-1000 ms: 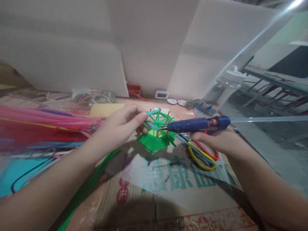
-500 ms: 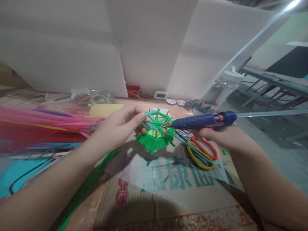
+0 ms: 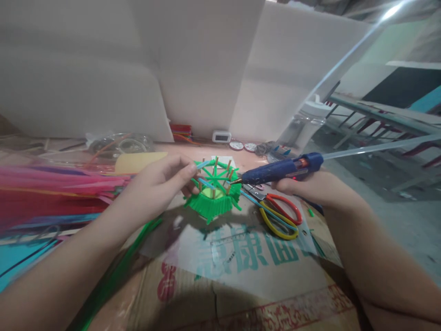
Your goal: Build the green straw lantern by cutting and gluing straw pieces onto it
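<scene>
My left hand (image 3: 168, 181) is closed at the left rim of a green fringed craft (image 3: 212, 208) made of pipe cleaners. The craft has spokes across its top and short brown sticks standing round it. Two light blue pieces (image 3: 206, 184) reach from my fingertips over the spokes; how the fingers grip them is partly hidden. In my right hand (image 3: 310, 186) is a blue hot glue gun (image 3: 275, 170), with a clear glue stick (image 3: 372, 148) jutting from its back. Its metal nozzle points left at the craft's right side, near a brown stick.
Scissors with red and yellow handles (image 3: 278, 226) lie right of the craft on printed cardboard (image 3: 179, 294). A clear ruler (image 3: 220, 250) is in front. Pink and red pipe cleaners (image 3: 62, 193) pile at left. A small digital clock (image 3: 221, 136) and a clear bottle (image 3: 308, 124) stand behind.
The whole view has shifted, so things appear further left. The glue gun's nozzle has drawn slightly right from the craft's middle. My left hand keeps its hold.
</scene>
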The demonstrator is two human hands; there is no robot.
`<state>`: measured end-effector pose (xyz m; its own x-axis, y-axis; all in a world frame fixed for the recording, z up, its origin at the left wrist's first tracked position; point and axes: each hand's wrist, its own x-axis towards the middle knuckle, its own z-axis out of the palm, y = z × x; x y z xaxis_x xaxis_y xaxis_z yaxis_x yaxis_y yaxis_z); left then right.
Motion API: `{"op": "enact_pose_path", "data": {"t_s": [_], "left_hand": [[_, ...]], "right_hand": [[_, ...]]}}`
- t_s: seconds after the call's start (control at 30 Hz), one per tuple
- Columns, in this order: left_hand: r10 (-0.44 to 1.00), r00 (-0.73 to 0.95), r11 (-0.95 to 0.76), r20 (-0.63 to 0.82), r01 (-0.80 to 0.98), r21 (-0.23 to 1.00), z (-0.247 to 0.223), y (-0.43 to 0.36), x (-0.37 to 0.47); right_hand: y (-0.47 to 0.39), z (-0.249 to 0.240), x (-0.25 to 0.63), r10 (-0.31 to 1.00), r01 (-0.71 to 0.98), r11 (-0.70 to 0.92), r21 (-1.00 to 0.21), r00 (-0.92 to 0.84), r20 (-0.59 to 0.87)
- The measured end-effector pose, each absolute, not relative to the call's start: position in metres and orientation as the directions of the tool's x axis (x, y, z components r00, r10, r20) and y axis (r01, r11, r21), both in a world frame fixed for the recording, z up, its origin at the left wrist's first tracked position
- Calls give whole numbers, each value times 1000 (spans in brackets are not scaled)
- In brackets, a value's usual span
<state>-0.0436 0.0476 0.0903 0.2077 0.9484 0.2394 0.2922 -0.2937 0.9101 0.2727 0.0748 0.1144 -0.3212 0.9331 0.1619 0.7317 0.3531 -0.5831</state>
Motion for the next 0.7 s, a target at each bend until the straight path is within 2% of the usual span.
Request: {"op": "enact_pose_path", "data": {"t_s": [0.1,0.53,0.7], "left_hand": [[948,210,-290,237,274,917,90,48,-44],[943,215,-305,253,261,916,89,48,-44],[945,219,-296,242,265,918,87,49,-45]], "right_hand": [[75,113,276,934,737,341,-584,-337,119],[77,114,274,898,698,402,-592,-426,107],[73,118,272,926,752,348,-560,-369,81]]}}
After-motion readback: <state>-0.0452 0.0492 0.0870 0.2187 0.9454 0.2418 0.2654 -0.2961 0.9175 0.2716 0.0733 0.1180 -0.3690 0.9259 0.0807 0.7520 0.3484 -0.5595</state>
